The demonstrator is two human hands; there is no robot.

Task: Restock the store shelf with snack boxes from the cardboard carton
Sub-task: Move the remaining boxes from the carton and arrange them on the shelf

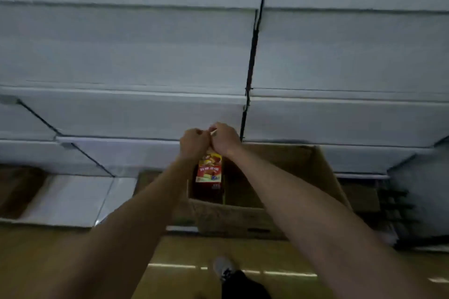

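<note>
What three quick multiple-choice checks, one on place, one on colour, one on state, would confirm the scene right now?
1. Where is the snack box?
A. On the top shelf
B. Above the open cardboard carton
C. On the floor

2. The snack box is mainly:
A. Red
B. Blue
C. White

3. The left hand and right hand are:
A. Hanging idle
B. Flat on the shelf
C. Gripping the box top

Answers: 1 B, the box hangs over the carton's opening; 2 A, red with a fruit picture; 3 C, both hands' fingers curl at its upper end.
</note>
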